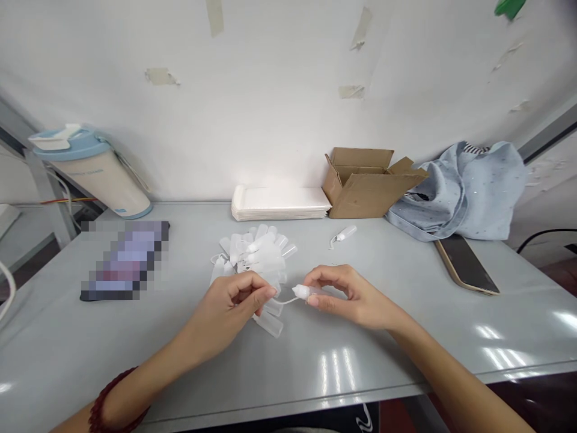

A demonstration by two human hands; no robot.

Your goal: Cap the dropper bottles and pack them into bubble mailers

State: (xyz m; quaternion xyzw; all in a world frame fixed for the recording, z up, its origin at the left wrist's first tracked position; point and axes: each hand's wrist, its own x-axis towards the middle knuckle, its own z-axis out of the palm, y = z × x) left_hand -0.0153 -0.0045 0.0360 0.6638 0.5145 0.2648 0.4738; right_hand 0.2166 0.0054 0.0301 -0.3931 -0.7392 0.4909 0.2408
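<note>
Between thumb and fingers, my right hand (pixel 345 294) grips a small translucent dropper bottle (pixel 303 292), its white tip pointing left. A thin white cord (pixel 286 301) runs from the tip to my left hand (pixel 237 300), whose thumb and index finger pinch the cord's far end. Whether the cord is tied to the cap I cannot tell. Just beyond my left hand lies a heap of similar small bottles (pixel 268 255), partly hidden by that hand. One separate bottle (pixel 347 233) with a short white cord lies behind my right hand.
At the back are a stack of white padded envelopes (pixel 282 203), an open cardboard box (pixel 372 193) and a pale blue fabric bag (pixel 487 192). A phone (pixel 469 263) lies at right, a pixelated flat device (pixel 124 261) at left. A cream tumbler (pixel 101 174) stands back left.
</note>
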